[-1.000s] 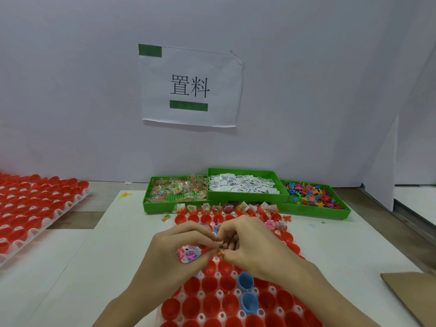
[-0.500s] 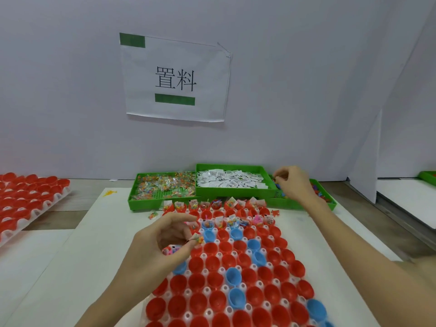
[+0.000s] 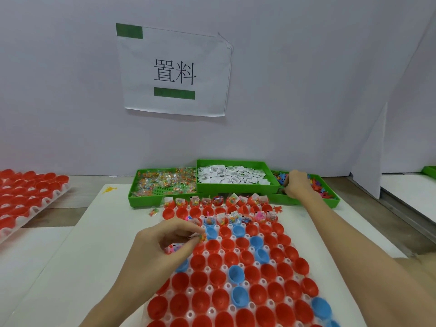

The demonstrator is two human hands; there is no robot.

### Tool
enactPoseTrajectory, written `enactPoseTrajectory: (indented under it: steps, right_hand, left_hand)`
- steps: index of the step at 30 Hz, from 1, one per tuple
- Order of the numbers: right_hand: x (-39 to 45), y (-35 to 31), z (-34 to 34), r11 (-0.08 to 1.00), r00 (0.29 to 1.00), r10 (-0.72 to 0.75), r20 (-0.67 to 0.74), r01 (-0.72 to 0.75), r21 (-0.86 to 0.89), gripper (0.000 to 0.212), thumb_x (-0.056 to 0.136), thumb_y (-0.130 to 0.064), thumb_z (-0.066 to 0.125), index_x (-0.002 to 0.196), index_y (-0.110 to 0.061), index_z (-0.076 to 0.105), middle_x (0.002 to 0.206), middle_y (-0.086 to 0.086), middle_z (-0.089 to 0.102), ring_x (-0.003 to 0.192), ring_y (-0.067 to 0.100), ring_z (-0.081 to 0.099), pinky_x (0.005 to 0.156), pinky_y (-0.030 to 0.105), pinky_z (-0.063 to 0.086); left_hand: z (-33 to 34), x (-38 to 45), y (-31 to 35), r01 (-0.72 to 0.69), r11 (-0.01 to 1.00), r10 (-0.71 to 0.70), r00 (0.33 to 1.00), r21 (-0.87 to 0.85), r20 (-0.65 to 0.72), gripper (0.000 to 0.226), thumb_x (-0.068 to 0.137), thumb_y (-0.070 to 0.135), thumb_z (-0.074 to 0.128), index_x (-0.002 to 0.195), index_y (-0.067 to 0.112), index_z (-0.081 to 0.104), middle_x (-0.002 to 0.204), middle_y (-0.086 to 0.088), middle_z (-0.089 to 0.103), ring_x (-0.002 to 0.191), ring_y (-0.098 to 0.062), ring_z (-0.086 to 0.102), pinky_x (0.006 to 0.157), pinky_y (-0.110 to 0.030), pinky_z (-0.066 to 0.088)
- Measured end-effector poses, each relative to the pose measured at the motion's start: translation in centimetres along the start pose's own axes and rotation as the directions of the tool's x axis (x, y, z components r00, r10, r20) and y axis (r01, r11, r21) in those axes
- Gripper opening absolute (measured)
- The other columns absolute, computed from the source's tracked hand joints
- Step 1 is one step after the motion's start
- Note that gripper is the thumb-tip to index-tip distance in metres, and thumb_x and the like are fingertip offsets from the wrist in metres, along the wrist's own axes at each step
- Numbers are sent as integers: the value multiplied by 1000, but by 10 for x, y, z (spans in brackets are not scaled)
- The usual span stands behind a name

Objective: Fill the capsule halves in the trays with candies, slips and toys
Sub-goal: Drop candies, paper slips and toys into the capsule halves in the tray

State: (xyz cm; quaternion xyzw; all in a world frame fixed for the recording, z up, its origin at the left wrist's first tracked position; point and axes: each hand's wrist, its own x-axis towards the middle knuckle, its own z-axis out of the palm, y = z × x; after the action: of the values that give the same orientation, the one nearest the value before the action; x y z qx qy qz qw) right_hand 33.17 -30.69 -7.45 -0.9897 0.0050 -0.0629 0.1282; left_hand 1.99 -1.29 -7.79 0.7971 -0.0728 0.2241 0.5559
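Note:
A white tray (image 3: 278, 278) of red and blue capsule halves lies in front of me; its two far rows hold candy packets, slips and toys. My left hand (image 3: 165, 244) hovers over the tray's left side, pinching a small candy packet (image 3: 201, 237) at its fingertips with more small items tucked in the palm. My right hand (image 3: 298, 185) reaches into the green toy bin (image 3: 330, 202) at the far right, fingers curled down among the coloured toys. Whether it holds one is hidden.
A green bin of candy packets (image 3: 141, 197) and a green bin of white slips (image 3: 236, 185) stand behind the tray. Another tray of red capsule halves (image 3: 28, 197) lies at the left. A loose candy packet (image 3: 154, 211) lies on the white mat.
My hands were together over the tray; the right hand went off to the toy bin and now digs deeper into it. The left hand stays over the tray with its packet.

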Motion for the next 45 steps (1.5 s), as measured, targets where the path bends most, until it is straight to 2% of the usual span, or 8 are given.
enactPoseTrajectory:
  steps: [4, 8, 11, 15, 21, 29, 41, 45]
  right_hand:
    - [-2, 0, 1, 991, 1000, 9, -23, -6, 133, 17, 92, 5, 65, 106, 3, 75, 112, 22, 73, 109, 34, 67, 96, 43, 55]
    - [-22, -11, -11, 920, 977, -8, -212, 91, 382, 13, 94, -3, 68, 102, 3, 76, 103, 20, 75, 89, 25, 66, 84, 32, 51]
    - [-58, -29, -32, 815, 953, -43, -299, 207, 542, 11, 93, -12, 72, 100, -6, 78, 94, 9, 76, 83, 18, 66, 75, 25, 50]
    - [-136, -62, -59, 594, 948, -224, -224, 316, 740, 9, 90, -22, 77, 97, -25, 81, 91, -13, 77, 85, 4, 72, 74, 18, 57]
    - [-225, -104, -53, 519, 785, -619, 17, 393, 759, 22, 93, -9, 71, 101, -27, 82, 92, -6, 79, 85, 11, 76, 81, 26, 61]
    - [-232, -111, -36, 503, 858, -500, -120, 401, 766, 10, 91, -11, 76, 94, -20, 79, 82, -8, 77, 75, 9, 75, 75, 23, 61]
    - [-236, -123, -38, 465, 784, -620, -40, 408, 786, 8, 86, -21, 81, 95, -21, 80, 85, -8, 78, 82, 8, 75, 84, 32, 62]
    - [-230, -124, -34, 517, 810, -586, -31, 403, 755, 4, 88, -16, 79, 92, -16, 80, 83, -5, 78, 80, 9, 75, 84, 37, 62]
  left_hand:
    - [0, 0, 2, 6, 1000, -6, 1000, 9, 1, 23, 86, 5, 78, 94, 26, 81, 92, 10, 79, 88, -11, 75, 79, -17, 58]
    - [-3, 0, 4, 28, 999, -28, 1000, -36, -1, 21, 85, 10, 79, 92, 30, 81, 92, 8, 79, 88, -13, 76, 79, -20, 60]
    - [-3, 1, 5, 44, 997, -44, 999, -68, 7, 25, 83, 16, 82, 97, 36, 79, 93, 7, 79, 89, -13, 76, 80, -19, 59]
    - [-2, 1, 2, 72, 995, -73, 997, -73, -10, 25, 81, 18, 85, 102, 28, 75, 90, 3, 79, 88, -14, 76, 81, -25, 61]
    - [-4, 1, 1, -25, 999, 25, 1000, 32, 5, 16, 85, 12, 80, 95, 24, 79, 92, 11, 78, 89, -12, 76, 81, -23, 60]
    - [-5, 2, 2, -50, 997, 51, 998, 53, -26, 18, 87, 15, 80, 103, 22, 78, 95, 12, 78, 92, -12, 75, 84, -28, 61]
    - [-5, 1, 7, -220, 939, 278, 938, 265, -209, 24, 81, 12, 82, 105, 10, 77, 106, 3, 70, 90, -5, 73, 82, -17, 59]
    - [-7, 2, 3, -143, 976, 166, 977, 165, -136, 24, 77, 23, 83, 98, 12, 81, 103, 4, 70, 91, -6, 74, 81, -18, 60]
